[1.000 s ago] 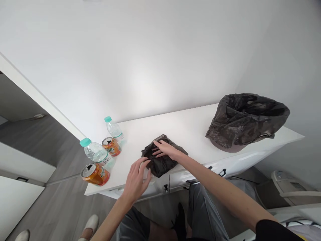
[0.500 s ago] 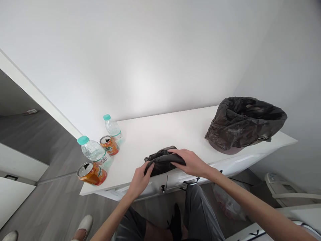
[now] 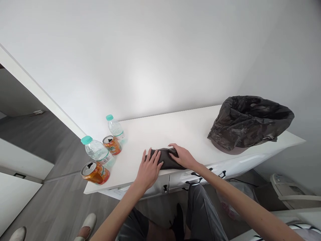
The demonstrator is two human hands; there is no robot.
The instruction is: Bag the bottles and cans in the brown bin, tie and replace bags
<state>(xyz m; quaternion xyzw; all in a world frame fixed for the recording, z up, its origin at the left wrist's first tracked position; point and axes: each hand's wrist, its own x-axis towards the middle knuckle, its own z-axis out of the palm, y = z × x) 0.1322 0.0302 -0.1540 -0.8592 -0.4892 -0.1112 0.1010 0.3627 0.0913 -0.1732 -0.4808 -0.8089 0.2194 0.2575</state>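
A folded black plastic bag (image 3: 167, 160) lies flat near the front edge of the white cabinet top (image 3: 140, 134). My left hand (image 3: 148, 167) rests palm down on its left end, fingers spread. At its right end, my right hand (image 3: 182, 156) touches the bag with thumb and fingers apart. To the right stands a bin lined with a black bag (image 3: 247, 124), its mouth open. Two clear bottles with teal caps (image 3: 96, 150) (image 3: 115, 129) and two orange cans (image 3: 95, 172) (image 3: 112, 145) stand upright at the left end.
White drawers with black handles (image 3: 193, 181) are below the top. On the floor at the right are a clear plastic bag (image 3: 232, 201) and a pale appliance (image 3: 288, 187). Another person's feet in light shoes (image 3: 87, 224) show at the lower left.
The black bag, earlier lifted and gripped by both hands, now lies flatter on the top. Both hands have loosened, and my left hand has spread over it. The view has shifted slightly.
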